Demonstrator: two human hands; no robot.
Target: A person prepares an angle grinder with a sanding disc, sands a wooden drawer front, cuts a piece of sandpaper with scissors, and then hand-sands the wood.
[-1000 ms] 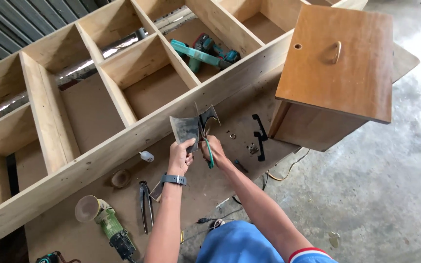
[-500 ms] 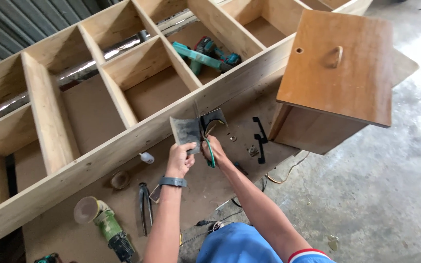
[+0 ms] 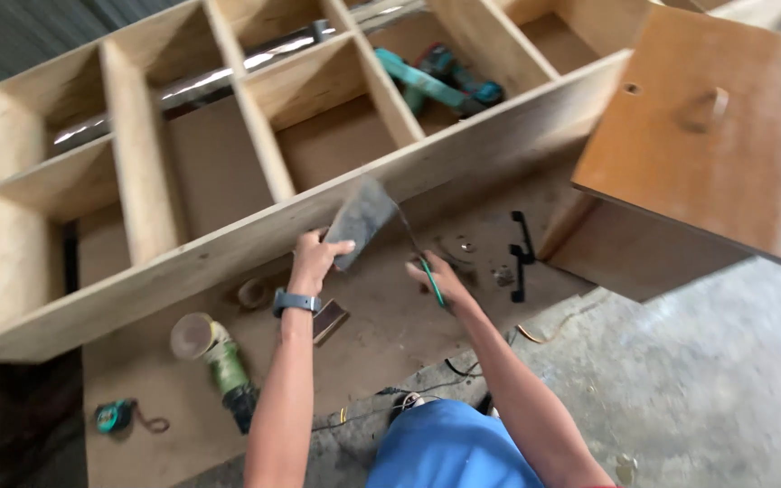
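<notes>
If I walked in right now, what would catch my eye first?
Probably the two hands at the centre: the left hand grips a grey sheet, while the right hand holds a green-handled tool. Behind them lies a long wooden shelf frame with a teal drill in one compartment. At right sits a brown cabinet, and a green grinder lies at lower left.

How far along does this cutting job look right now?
Already done: the grey sandpaper sheet looks separated, and the left hand holds one piece of it up by itself. In hand: the right hand grips green-handled scissors, apart from the sheet. Left: the green sander lies untouched on the board, and the bare wooden shelf frame stands beside it; blur hides any second piece.
</notes>
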